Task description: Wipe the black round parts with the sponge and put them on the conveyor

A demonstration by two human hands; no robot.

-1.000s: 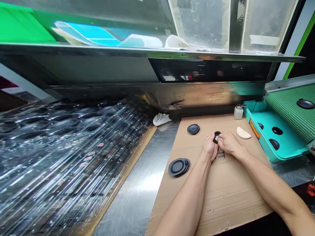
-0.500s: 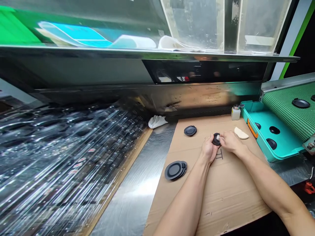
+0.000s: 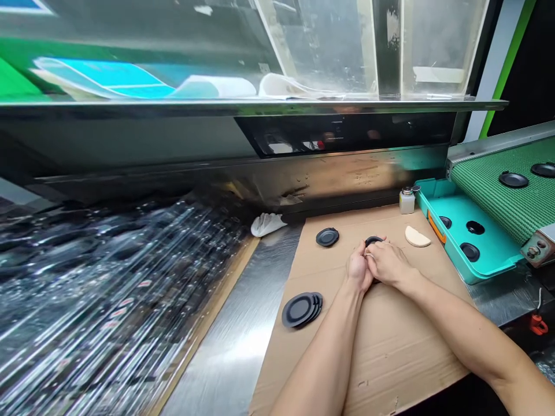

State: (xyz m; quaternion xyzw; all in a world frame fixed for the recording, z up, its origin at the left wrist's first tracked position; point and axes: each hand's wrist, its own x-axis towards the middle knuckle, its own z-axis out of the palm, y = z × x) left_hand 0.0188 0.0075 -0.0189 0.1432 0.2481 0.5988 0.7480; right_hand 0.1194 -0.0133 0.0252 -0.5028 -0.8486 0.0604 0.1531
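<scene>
black disc [image 3: 373, 240] sits in my left hand [image 3: 358, 268], maybe to hold it steady; my right hand [image 3: 385, 261] curls over it, gripping what i can't tell.

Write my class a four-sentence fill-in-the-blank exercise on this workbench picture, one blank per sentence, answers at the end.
1. The left hand holds a round piece coloured ____, with the right hand against it.
2. The overlapping discs rest on a sheet made of ____.
3. Inside the turquoise tray, ____ dark pieces are visible.
4. The conveyor belt is coloured ____.

Missing words: black; cardboard; three; green.
</scene>
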